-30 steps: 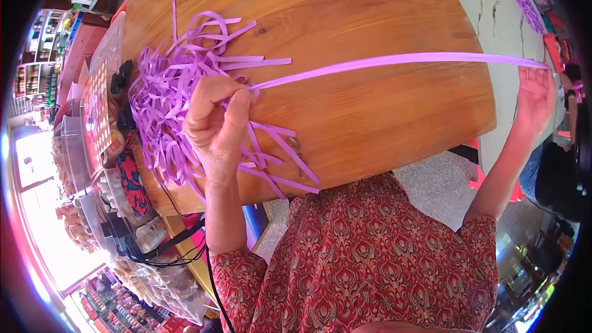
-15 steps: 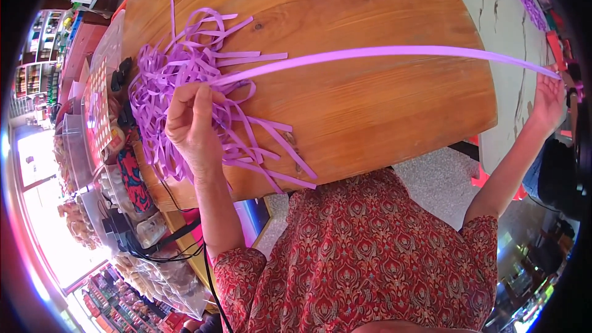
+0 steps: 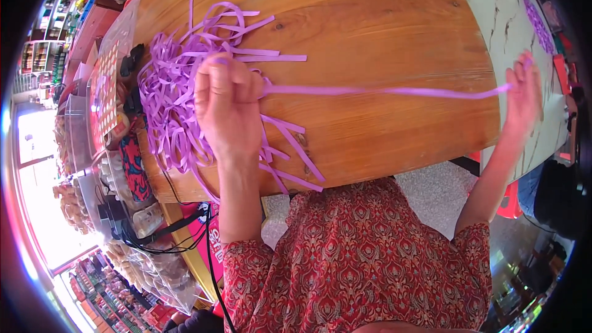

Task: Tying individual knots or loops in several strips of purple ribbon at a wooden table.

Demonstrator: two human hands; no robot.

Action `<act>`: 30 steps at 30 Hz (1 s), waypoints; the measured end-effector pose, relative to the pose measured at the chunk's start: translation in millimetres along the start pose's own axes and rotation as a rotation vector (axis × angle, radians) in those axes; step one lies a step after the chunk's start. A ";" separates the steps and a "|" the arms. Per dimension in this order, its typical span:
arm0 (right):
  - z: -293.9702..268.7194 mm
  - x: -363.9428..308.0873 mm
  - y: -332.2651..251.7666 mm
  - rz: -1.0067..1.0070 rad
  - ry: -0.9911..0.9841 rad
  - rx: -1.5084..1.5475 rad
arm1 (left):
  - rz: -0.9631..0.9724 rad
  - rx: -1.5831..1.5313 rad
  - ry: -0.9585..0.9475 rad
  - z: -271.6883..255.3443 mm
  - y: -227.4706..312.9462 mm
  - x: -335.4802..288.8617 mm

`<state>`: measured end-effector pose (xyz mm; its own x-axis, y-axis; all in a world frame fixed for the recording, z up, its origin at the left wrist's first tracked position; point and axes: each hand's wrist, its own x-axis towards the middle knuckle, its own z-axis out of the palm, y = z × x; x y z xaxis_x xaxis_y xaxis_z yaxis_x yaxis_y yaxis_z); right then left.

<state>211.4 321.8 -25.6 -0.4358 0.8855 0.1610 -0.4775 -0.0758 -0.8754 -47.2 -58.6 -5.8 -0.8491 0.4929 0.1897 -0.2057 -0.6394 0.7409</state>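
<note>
The left hand (image 3: 229,108) is closed in a fist around one end of a purple strip (image 3: 382,92), which runs taut above the desk (image 3: 382,18) to the right hand (image 3: 523,95), whose fingers are loosely spread with the far end pinched at the fingertips. That light pinch looks the likeliest to fail (the strip is thin and slick-looking), so a harder tug could slip it free. The tangled pile of strips (image 3: 179,95) lies just beneath and beyond the left hand, and pulling could snag a neighbouring strip and drag it along.

Bare wooden table (image 3: 382,24) beyond the taut strip (image 3: 382,92); ribbon pile (image 3: 179,86) crowds left
</note>
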 end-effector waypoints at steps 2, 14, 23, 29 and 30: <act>62.8 -32.8 14.1 -0.080 -0.194 -0.277 | 0.027 0.017 0.001 4.0 -7.4 -13.9; 195.9 -105.5 38.6 -0.217 -0.771 -0.224 | -0.214 -0.117 -0.072 34.2 -23.9 -28.5; 207.0 -108.2 38.0 -0.313 -0.901 -0.460 | -0.214 -0.009 0.011 37.7 -25.8 -33.4; 207.5 -121.7 44.2 0.009 -0.750 -0.121 | -0.181 -0.010 0.020 36.5 -29.9 -33.5; 206.4 -119.6 45.7 0.010 -0.751 -0.123 | -0.170 -0.004 0.000 36.5 -31.0 -33.6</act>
<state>84.2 117.8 9.2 -0.8629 0.3322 0.3810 -0.4014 0.0078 -0.9159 5.4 -33.8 -11.6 -0.8021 0.5940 0.0615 -0.3483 -0.5491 0.7597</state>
